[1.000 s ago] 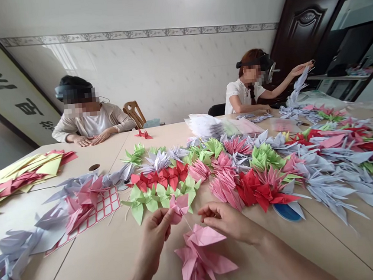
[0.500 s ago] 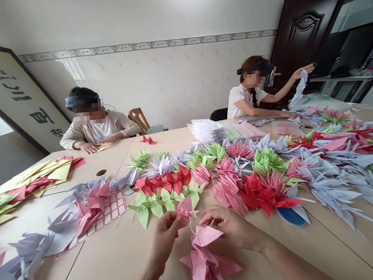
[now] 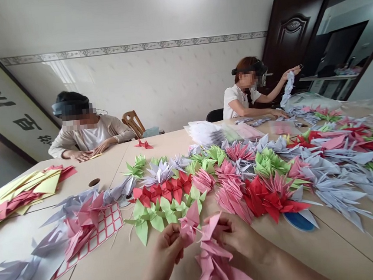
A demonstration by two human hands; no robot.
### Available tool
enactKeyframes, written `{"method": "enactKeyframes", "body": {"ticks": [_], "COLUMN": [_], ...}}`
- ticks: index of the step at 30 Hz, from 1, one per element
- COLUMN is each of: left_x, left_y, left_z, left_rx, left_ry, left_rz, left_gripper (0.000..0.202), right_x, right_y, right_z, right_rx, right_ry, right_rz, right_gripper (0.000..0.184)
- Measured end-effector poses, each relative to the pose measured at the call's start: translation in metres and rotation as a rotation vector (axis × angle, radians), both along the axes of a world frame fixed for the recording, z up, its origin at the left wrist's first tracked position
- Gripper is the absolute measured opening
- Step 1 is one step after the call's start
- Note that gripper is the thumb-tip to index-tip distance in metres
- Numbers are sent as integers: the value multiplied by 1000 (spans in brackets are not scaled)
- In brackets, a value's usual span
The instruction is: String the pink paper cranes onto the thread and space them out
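My left hand [image 3: 168,248] pinches a small pink paper crane [image 3: 189,221] just above the table's near edge. Close beside it, my right hand [image 3: 239,238] has its fingers closed on the top of a strung bunch of pink paper cranes [image 3: 213,264] that trails down toward me. The two hands are almost touching, with the single crane right against the top of the bunch. A thin thread between them is too faint to make out.
Rows of red, green, pink and lilac cranes [image 3: 241,174] cover the beige table [image 3: 97,274]. A red-gridded sheet [image 3: 104,225] and flat paper stacks [image 3: 21,193] lie left. Two other people sit at the far side; one lifts a lilac string [image 3: 287,88].
My hands have come together, bringing the single pink crane against the top of the pink bunch. The view has dipped slightly. The person at the far right still holds up the lilac string.
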State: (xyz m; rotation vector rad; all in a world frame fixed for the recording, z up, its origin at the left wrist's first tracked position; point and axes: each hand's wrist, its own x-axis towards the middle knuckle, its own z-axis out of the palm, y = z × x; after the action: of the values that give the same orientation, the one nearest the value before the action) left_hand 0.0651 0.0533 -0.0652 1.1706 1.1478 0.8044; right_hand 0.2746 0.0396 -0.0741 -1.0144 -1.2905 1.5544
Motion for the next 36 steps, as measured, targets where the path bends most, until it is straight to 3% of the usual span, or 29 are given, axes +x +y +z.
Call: {"method": "enactKeyframes", "body": {"ticks": [6, 10, 16, 20, 24, 26, 31, 36], "left_x": [-10, -16, -12, -9, -10, -10, -11, -20], "left_y": [2, 1, -9, -13, -15, -15, -14, -4], "left_z": [-23, -33, -24, -26, -36, -38, -36, -35], "left_rx": [-105, -132, -40, 8, 25, 36, 116, 213], "left_ry": [-121, -168, -89, -52, -15, 4, 38, 197], "left_rz": [133, 185, 246, 208, 82, 52, 99, 31], "left_gripper": [51, 53, 48, 73, 88, 84, 52, 35], "right_x": [10, 15, 13, 10, 8, 8, 11, 14], "right_y": [11, 11, 10, 6, 0, -2, -3, -6], "right_z": [-2, -2, -5, -6, 8, 15, 20, 27], "right_rx": [-57, -133, -31, 78, 136, 168, 295, 321], "right_ry": [87, 143, 27, -176, -304, -365, -555, -728], "right_rz": [-204, -241, -187, -80, 50, 76, 46, 72], "right_gripper": [33, 34, 32, 37, 40, 37, 25, 15]}}
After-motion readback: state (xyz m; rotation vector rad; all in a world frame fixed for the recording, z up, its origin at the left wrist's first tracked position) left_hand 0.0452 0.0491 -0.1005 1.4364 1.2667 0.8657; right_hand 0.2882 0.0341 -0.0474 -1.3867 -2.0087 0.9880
